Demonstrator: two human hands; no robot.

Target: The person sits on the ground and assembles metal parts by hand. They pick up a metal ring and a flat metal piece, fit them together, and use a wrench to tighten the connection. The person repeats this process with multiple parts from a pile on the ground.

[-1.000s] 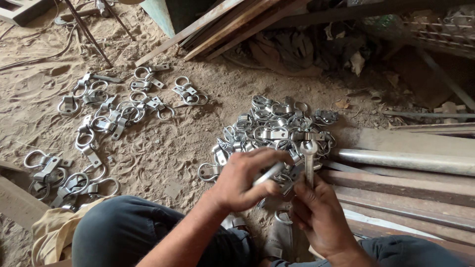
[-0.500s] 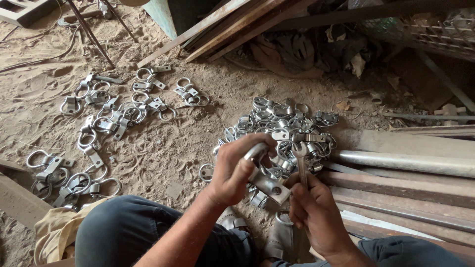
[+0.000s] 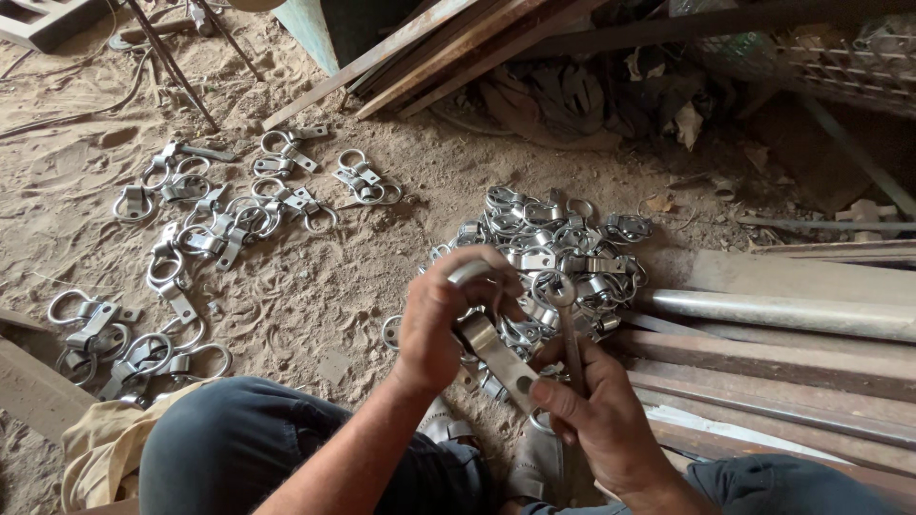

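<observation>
My left hand (image 3: 441, 322) grips the ring end of a silvery metal clamp (image 3: 496, 351), whose flat strap slants down to the right. My right hand (image 3: 596, 412) holds a grey wrench (image 3: 565, 324) upright and its thumb presses on the strap's lower end. Both hands hover just in front of a pile of similar metal clamps (image 3: 558, 246) lying on the sandy ground.
More clamps (image 3: 219, 229) lie scattered on the sand at left. A metal pipe (image 3: 792, 313) and wooden planks (image 3: 782, 377) run along the right. Slanted boards (image 3: 429, 48) lean at the top. My knees in dark trousers (image 3: 239, 448) fill the bottom.
My left hand has lifted the clamp and turned it, so its strap now slants down toward my right hand, whose thumb has come onto it. The wrench stays upright.
</observation>
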